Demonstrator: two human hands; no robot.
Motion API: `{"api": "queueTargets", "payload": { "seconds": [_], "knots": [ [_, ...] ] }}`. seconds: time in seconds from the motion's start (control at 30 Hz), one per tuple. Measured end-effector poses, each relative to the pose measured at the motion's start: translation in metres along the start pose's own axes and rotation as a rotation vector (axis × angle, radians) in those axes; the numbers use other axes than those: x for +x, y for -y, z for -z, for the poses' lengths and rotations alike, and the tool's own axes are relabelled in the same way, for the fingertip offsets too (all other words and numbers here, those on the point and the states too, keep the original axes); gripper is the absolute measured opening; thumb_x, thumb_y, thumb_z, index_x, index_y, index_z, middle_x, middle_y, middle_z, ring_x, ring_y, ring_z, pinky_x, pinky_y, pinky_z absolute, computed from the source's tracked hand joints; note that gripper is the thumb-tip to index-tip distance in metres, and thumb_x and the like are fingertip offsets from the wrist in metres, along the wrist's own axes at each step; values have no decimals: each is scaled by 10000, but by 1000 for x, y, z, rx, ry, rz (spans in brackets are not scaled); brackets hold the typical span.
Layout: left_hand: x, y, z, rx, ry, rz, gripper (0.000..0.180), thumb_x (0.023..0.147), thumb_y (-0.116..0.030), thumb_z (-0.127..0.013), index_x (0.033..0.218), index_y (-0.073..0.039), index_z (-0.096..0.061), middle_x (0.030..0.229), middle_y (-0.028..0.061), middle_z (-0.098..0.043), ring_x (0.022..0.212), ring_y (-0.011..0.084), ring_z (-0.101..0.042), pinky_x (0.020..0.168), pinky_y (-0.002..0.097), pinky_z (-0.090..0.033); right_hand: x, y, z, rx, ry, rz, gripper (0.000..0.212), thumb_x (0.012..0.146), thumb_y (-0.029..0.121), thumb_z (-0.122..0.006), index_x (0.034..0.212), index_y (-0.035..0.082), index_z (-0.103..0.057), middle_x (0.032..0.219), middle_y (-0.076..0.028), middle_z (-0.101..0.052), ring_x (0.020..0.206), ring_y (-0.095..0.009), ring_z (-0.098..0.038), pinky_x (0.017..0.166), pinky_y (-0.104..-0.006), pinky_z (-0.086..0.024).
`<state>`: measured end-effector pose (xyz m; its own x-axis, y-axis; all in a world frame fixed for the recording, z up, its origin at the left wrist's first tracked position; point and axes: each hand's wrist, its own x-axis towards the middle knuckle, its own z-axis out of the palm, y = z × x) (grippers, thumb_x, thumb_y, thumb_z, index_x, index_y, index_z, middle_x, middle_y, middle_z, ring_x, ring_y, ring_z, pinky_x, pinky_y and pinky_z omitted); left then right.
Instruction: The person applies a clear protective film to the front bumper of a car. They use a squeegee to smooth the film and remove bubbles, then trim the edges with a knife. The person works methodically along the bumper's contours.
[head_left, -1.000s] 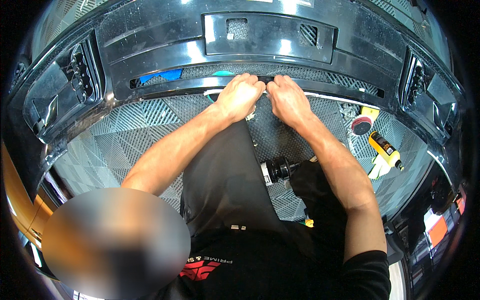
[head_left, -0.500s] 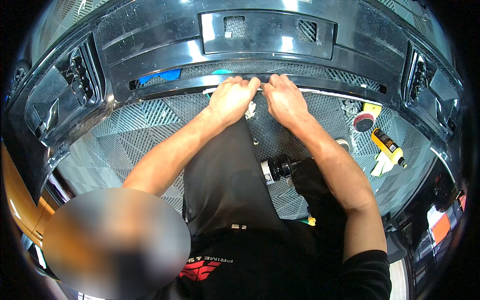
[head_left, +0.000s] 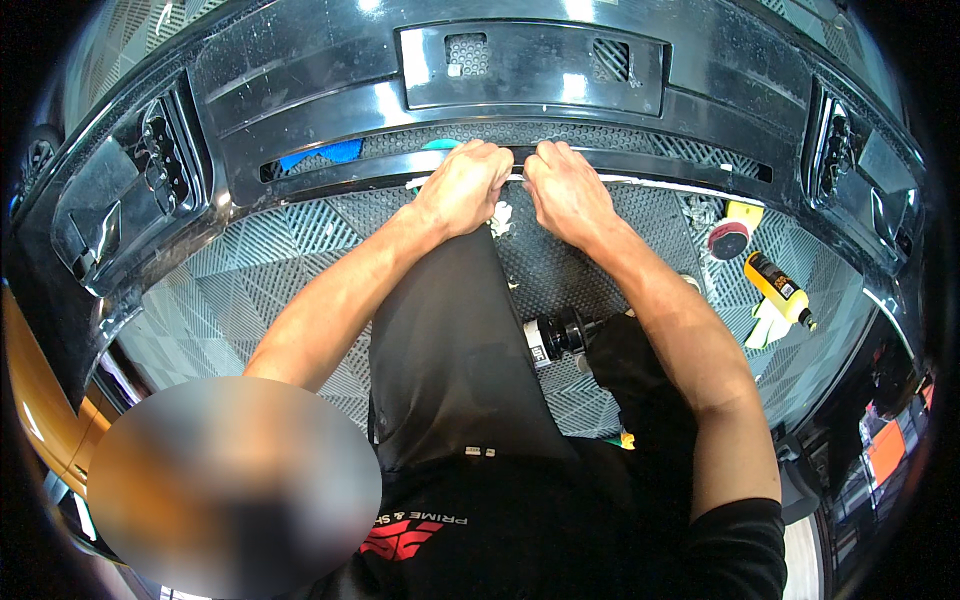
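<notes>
A large glossy black car bumper (head_left: pixel 300 100) arches across the far side in front of me. Its narrow lower bar (head_left: pixel 350 171) has a thin white strip (head_left: pixel 660 184) along the near edge. My left hand (head_left: pixel 466 187) is closed over this edge just left of the middle. Beside it, a small gap away, my right hand (head_left: pixel 565 192) is curled over the same edge. Both sets of fingertips are hidden, so I cannot tell whether they also pinch the white strip. A crumpled whitish scrap (head_left: pixel 501 219) shows just below my left hand.
On the patterned floor to the right lie a yellow bottle (head_left: pixel 778 287), a pale glove-like cloth (head_left: pixel 767 325) and a round dark red pad (head_left: pixel 728 241). A black, white-labelled tool or bottle (head_left: pixel 545 341) rests by my leg. Blue cloth (head_left: pixel 335 152) shows through the bumper slot.
My left hand has rolled into a tighter fist and shifted slightly left, its thumb drawn back from the right hand. The right hand stays nearly in place.
</notes>
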<state>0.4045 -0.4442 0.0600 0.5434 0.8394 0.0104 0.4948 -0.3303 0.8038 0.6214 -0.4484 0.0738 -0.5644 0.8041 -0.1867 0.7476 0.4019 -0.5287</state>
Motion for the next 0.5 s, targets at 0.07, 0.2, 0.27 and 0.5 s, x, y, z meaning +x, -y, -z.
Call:
{"api": "queueTargets", "payload": {
  "seconds": [0.07, 0.2, 0.27, 0.5],
  "knots": [
    [0, 0, 0, 10, 16, -11, 238, 787, 88, -679, 832, -44, -485, 791, 162, -560, 822, 414, -578, 778, 504, -473, -1, -2, -2, 0, -20, 7, 138, 905, 84, -752, 941, 13, -639, 1013, -157, -608, 1025, -372, -622, 928, -502, -519],
    [-3, 1, 6, 29, 57, 31, 170, 818, 52, -687, 865, -38, -551, 866, 164, -597, 892, 403, -601, 843, 502, -497, -3, 2, -1, 51, -28, -49, 170, 931, 88, -729, 1085, 24, -698, 1120, -153, -629, 1087, -363, -622, 946, -499, -504],
    [-5, -5, 7, 53, -20, 60, 161, 822, 26, -720, 928, -38, -618, 959, 161, -627, 957, 396, -610, 875, 486, -510, -3, 11, -1, 100, -109, -82, 249, 962, 99, -688, 1196, 28, -735, 1183, -151, -645, 1114, -347, -626, 957, -495, -488],
    [-14, -26, 8, 331, 80, 241, 360, 862, -112, -795, 1213, -36, -778, 1171, 136, -686, 1112, 350, -638, 994, 470, -525, -7, 17, -11, 42, -91, -65, 247, 959, 122, -686, 1165, 47, -800, 1156, -103, -672, 1133, -313, -619, 976, -476, -485]
  ]
}}
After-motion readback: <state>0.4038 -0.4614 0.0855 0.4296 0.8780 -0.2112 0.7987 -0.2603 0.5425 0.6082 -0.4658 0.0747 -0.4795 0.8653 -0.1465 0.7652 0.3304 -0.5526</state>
